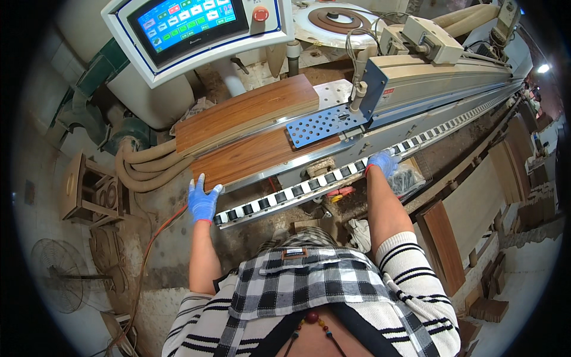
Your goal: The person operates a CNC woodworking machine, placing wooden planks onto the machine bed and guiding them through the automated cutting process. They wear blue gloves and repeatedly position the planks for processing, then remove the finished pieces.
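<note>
Wood-grain panel [253,156]: brown, long, lying flat on the machine bed, its far end running under a blue perforated plate [324,124]. A second, matching board [238,113] rests on top of it, set back toward the far side.

Left hand [202,201]: blue glove, fingers spread wide, palm pressed against the near left corner of the lower panel; nothing gripped.

Right hand [383,162]: blue glove, resting on the roller track [333,178] near the panel's right end. I cannot tell how far its fingers are curled or whether they close on anything.

Roller track: row of small black wheels in a white rail, running along the near edge of the panel, between my hands and on to the far right.

Control panel [190,30]: tilted touch screen with coloured buttons and a red knob, above the boards.

Floor fan [62,276]: lower left, well apart. Tan hoses [143,166]: left of the bed. Stacked boards [452,238]: right, leaning beside the machine.
</note>
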`<state>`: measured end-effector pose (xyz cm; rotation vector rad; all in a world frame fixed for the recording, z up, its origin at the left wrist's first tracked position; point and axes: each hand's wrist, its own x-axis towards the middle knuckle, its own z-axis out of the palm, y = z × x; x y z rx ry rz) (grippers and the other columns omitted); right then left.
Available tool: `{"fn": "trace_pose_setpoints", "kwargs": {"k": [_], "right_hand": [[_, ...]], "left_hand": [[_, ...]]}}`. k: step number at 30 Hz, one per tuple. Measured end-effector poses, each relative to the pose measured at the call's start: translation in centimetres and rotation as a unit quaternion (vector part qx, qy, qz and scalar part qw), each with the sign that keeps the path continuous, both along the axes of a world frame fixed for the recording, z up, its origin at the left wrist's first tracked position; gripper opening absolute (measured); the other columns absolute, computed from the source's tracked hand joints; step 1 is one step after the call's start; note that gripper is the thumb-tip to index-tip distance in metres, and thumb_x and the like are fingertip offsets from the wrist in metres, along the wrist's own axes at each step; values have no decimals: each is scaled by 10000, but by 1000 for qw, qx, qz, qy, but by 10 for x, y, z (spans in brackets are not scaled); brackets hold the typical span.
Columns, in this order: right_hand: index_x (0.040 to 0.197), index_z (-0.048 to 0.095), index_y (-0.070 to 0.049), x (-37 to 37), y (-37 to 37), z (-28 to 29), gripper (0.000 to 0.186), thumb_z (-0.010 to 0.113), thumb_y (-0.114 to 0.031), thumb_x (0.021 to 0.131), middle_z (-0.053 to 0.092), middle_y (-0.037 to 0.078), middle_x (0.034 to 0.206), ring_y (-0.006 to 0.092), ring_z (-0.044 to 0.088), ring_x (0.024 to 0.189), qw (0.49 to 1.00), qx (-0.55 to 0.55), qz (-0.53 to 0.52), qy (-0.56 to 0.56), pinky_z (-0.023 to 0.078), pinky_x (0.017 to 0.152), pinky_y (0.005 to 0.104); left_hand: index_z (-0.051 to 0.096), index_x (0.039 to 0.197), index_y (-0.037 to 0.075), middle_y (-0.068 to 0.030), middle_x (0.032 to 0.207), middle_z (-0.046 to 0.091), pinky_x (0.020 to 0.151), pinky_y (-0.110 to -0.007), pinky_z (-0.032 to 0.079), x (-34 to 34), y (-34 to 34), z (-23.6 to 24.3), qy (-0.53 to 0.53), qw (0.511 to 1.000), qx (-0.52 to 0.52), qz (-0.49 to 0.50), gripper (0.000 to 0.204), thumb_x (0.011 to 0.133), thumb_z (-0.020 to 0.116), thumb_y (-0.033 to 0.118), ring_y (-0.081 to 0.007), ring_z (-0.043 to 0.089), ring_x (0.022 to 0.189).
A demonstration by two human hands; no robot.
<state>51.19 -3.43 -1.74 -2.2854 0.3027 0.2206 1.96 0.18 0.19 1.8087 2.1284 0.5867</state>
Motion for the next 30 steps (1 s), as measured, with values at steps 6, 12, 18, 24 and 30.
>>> {"fn": "trace_pose_setpoints", "kwargs": {"k": [6, 12, 18, 24, 30], "right_hand": [[1364, 378, -83, 1, -1, 2, 515, 383, -407, 964, 456, 179, 1308, 365, 498, 1156, 1000, 10, 9, 23, 443, 931, 468], [1390, 351, -88, -1, 0, 4, 533, 379, -406, 963, 451, 180, 1317, 364, 494, 1163, 1000, 4, 7, 17, 440, 938, 466], [1419, 324, -91, -2, -1, 3, 569, 342, -437, 968, 436, 185, 1346, 368, 474, 1188, 1000, 8, 7, 12, 419, 964, 471], [1422, 322, -95, 2, 1, -2, 581, 315, -461, 971, 445, 185, 1345, 373, 471, 1192, 1000, -1, 5, 20, 413, 970, 468], [1419, 327, -97, 7, 3, -16, 573, 311, -457, 973, 454, 190, 1333, 381, 481, 1180, 1000, -12, 0, -2, 416, 963, 474]], "left_hand": [[463, 1374, 204, -201, 1449, 353, 1113, -469, 215, 19, 2, -1, 58, 998, -13, 4, 771, 720, 724, 519, -338, 350, 1323], [438, 1392, 235, -146, 1497, 291, 1134, -503, 112, 42, 1, 8, 111, 993, -30, -3, 765, 739, 690, 544, -300, 264, 1377], [443, 1386, 245, -152, 1512, 253, 1140, -498, 49, 61, 1, 3, 81, 996, -24, -38, 735, 757, 666, 554, -307, 226, 1397], [470, 1364, 223, -182, 1470, 321, 1129, -513, 87, 98, 7, -4, 120, 990, 13, -68, 750, 742, 647, 602, -323, 276, 1369], [449, 1374, 196, -200, 1468, 318, 1125, -535, 57, 145, 11, -13, 179, 975, 60, -113, 771, 767, 580, 654, -341, 262, 1375]]}}
